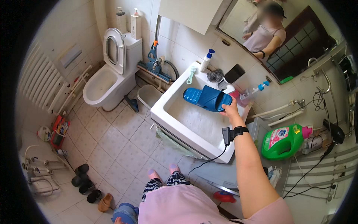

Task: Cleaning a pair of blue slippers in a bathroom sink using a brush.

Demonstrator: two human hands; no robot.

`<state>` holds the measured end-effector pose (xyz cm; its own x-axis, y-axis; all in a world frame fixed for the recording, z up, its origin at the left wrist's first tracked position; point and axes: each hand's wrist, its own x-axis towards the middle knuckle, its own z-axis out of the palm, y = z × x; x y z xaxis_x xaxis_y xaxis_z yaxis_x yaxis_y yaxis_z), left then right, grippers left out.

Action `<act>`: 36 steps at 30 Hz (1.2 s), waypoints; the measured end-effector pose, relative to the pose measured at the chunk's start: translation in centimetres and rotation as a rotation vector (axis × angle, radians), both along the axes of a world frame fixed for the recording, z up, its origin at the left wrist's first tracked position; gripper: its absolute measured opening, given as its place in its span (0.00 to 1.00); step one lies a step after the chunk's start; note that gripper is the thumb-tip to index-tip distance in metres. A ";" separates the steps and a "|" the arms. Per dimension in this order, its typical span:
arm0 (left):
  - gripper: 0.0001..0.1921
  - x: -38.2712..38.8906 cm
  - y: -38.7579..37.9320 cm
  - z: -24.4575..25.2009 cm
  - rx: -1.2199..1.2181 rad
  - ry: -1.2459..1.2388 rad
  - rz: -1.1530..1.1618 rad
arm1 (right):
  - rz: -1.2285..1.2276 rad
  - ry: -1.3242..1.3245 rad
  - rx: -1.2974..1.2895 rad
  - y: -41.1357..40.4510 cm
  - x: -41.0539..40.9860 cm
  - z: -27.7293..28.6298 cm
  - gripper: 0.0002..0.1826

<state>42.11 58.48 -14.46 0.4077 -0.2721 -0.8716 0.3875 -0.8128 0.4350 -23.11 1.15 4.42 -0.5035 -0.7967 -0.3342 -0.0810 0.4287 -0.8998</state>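
My right hand [231, 109] grips one end of a blue plastic slipper [205, 98], holding it over the basin of a white sink [193, 142]. The slipper lies sole down, its strap uppermost. Only the fingers of my left hand [119, 221] show at the bottom edge, beside a blue plastic container [125, 212]; whether they hold it is hidden. On the sink's rim are a light green brush [191, 75], a white pump bottle [206, 62] and a steel wool scourer [215, 75]. The white tap [229, 89] is partly behind the slipper.
A toilet [98, 86] with its lid raised stands beyond a grey bin [149, 95]. Another blue slipper [132, 103] is on the tiled floor. A green detergent bottle [282, 142] stands right of the sink. Several shoes [93, 196] line the left wall. A cable hangs from my right wrist.
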 end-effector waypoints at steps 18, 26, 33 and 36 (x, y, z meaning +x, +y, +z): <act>0.26 -18.0 -1.1 7.7 0.098 0.000 0.530 | 0.296 0.100 0.071 -6.5 -3.5 0.8 0.39; 0.25 -18.9 0.8 5.8 0.010 -0.004 0.514 | 0.401 0.155 0.088 -5.1 -3.0 2.2 0.39; 0.21 -19.1 -0.9 6.8 0.024 -0.016 0.493 | 0.317 0.010 0.040 -6.6 -3.3 1.5 0.33; 0.21 -19.0 -0.5 6.7 -0.007 -0.039 0.499 | 0.256 -0.051 0.036 -7.3 -2.9 1.4 0.30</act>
